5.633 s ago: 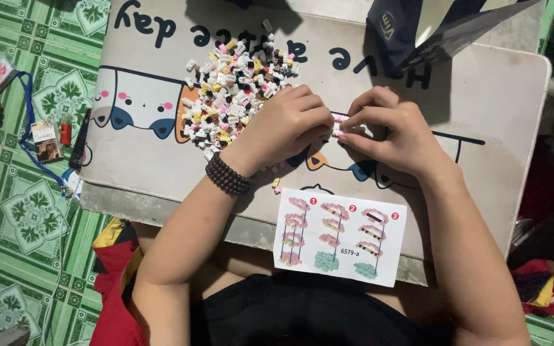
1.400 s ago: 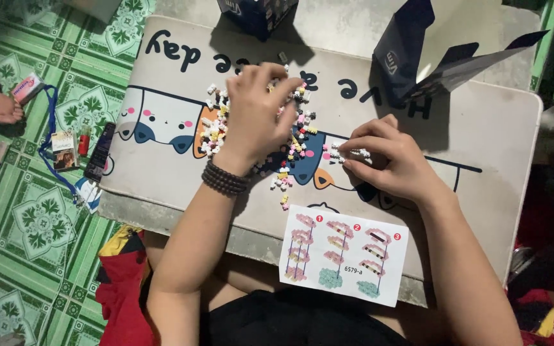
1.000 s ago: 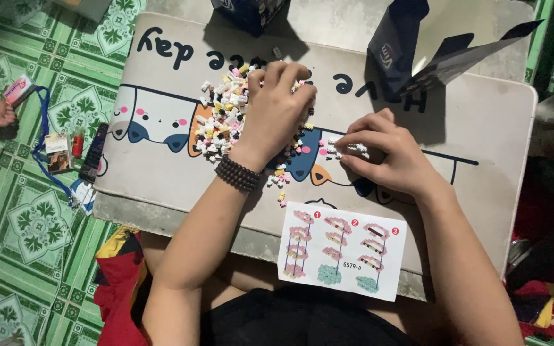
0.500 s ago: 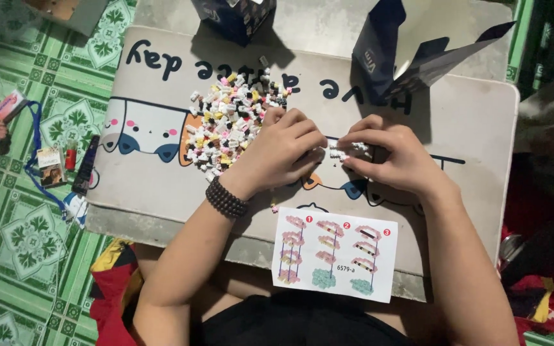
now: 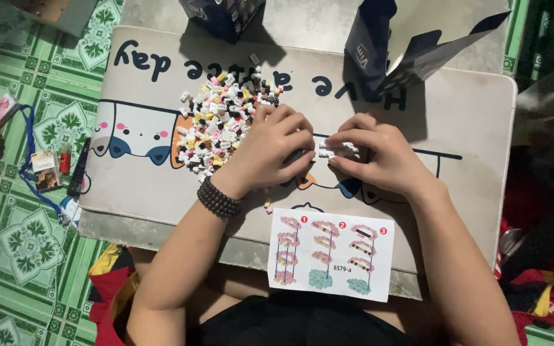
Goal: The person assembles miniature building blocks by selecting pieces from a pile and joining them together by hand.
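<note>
Two bare hands meet at the middle of a beige desk mat printed with cartoon cats, which lies on a low grey table. The left hand, with a dark beaded bracelet at its wrist, and the right hand both pinch a small white strip of joined toy bricks. It is held between the fingertips just above the mat. The fingers of both hands are curled in tight around it, though how many bricks it counts is hard to tell, since the fingers cover most of it.

Just left of the left hand lies a loose heap of tiny bricks in white, pink, yellow and black. One stray pink brick sits apart, below the left wrist. Nearer the person's body a white instruction sheet with three numbered pink-and-teal drawings rests on the mat's near edge. Two dark blue cardboard boxes stand at the far side, one closed and one torn open. A blue lanyard with cards lies on the green patterned floor tiles.

By the look of it, the step in hand is pressing a piece onto the strip. The next move would seem to call for a steady hold by one hand while the other seats a brick squarely.
</note>
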